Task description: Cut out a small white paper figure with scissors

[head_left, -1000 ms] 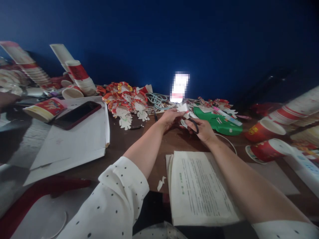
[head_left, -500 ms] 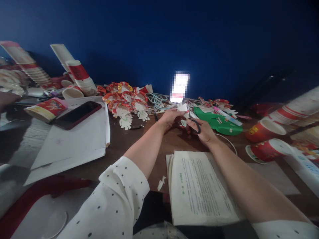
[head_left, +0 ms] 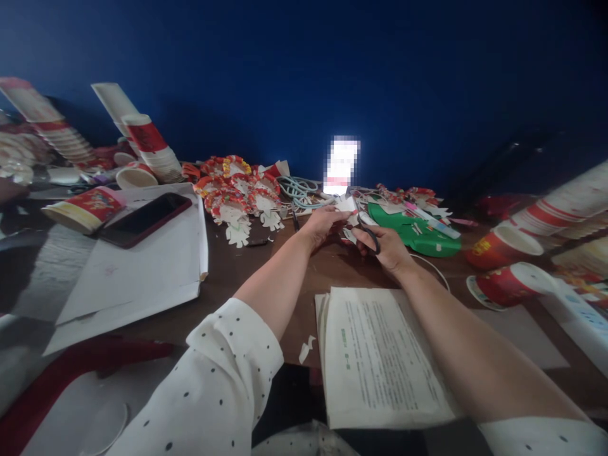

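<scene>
My left hand [head_left: 323,225] is closed on a small white piece of paper [head_left: 346,205] with a trace of red on its right side. Black-handled scissors [head_left: 373,237] sit in my right hand [head_left: 387,248], their loop around my fingers. The blades point up towards the paper; I cannot tell whether they touch it. A white scrap [head_left: 350,235] shows just below, between the two hands. Behind them stands a bright phone screen [head_left: 342,164], blurred out. Right of the scissors lies a green sheet [head_left: 430,239] with bits of paper and pens on it.
Red-and-white cut paper pieces [head_left: 240,190] are heaped at the left back. A dark phone [head_left: 146,220] rests on white paper [head_left: 142,278]. Stacked paper cups [head_left: 154,149] lean behind. A printed booklet [head_left: 380,354] lies in front of me, and red cups [head_left: 510,283] at right.
The white paper in my left hand has tilted slightly, and the scissors have shifted a little against it. The whole view has moved slightly; everything else stays put.
</scene>
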Available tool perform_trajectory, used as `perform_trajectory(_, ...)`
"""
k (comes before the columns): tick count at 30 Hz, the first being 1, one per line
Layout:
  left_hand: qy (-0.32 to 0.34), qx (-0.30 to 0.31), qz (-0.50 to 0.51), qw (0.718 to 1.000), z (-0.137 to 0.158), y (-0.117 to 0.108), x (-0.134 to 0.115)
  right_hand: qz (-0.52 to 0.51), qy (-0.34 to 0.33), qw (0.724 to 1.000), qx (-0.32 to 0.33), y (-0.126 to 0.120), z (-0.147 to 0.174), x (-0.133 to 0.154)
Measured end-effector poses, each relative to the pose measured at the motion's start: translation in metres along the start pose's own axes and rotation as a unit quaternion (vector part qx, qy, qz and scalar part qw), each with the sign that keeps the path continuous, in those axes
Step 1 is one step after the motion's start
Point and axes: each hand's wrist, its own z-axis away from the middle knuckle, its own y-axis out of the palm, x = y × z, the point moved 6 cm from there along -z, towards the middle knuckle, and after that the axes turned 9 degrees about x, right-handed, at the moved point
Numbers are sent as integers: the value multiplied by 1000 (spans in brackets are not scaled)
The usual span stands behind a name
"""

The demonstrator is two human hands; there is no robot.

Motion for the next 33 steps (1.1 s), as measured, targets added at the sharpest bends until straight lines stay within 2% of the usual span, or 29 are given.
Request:
perform_trajectory(20, 0, -2, 0, 1000, -1, -1, 1, 67, -38, 997, -5, 4, 2, 9)
perform_trajectory(25, 2, 0, 2, 1000, -2, -2, 1, 55, -33, 998, -17, 5, 0, 4)
perform_trajectory(28, 7, -19, 0, 1000, -2, -4, 0, 27, -19, 999, -42, 2, -1, -3)
perform_trajectory(33, 19, -20, -19, 999, -4, -5, 1, -40, -37, 989, -137, -11, -3, -9)
